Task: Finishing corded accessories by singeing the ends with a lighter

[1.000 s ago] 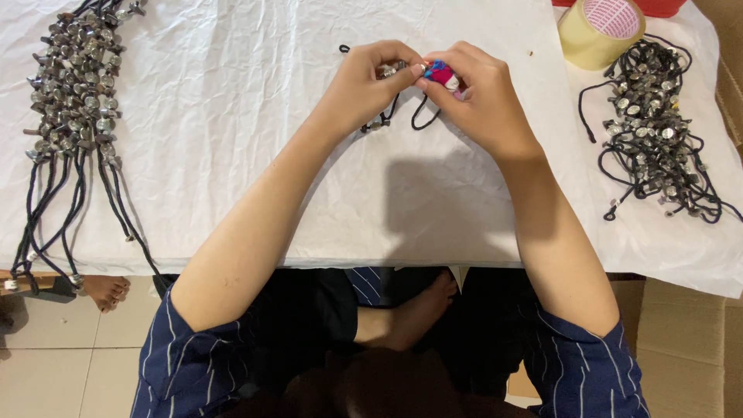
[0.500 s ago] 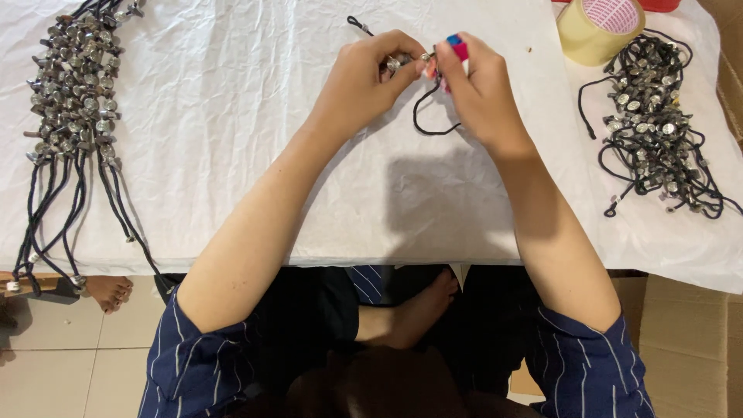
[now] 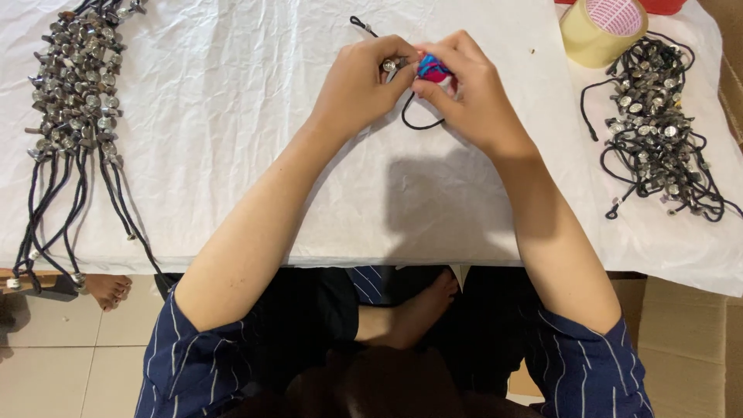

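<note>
Both hands are sitting a little lower and closer together than half a second ago, when the right hand was lifting the pink and blue piece higher toward the top edge; the black cord's loop is now hanging shorter beneath them. Seen from the head camera, the left hand (image 3: pixel 360 81) is pinching a small silver metal fitting (image 3: pixel 389 66) between thumb and fingertips at upper centre of the frame, fingers closed narrowly around it. The right hand (image 3: pixel 472 97) is curling tightly over a small pink and blue object (image 3: pixel 433 68), just beside the fitting and nearly touching it. A thin black cord (image 3: pixel 418 124) is looping down below the two hands onto the white cloth (image 3: pixel 232 116), with its free end trailing off toward the upper left of the hands. At the left of the frame a long bundle of finished cords with metal fittings (image 3: pixel 73 85) is lying on the cloth and dangling over the table edge. At the right a loose pile of similar cords (image 3: pixel 658 131) is resting below a roll of tape (image 3: pixel 600 27). What seems most likely to go wrong is the small fitting slipping out of the pinch, since it is tiny and smooth and both hands are crowding it; the slack loop could also be snagging under a wrist. Compared with a second ago, the cord is bunching less.
</note>
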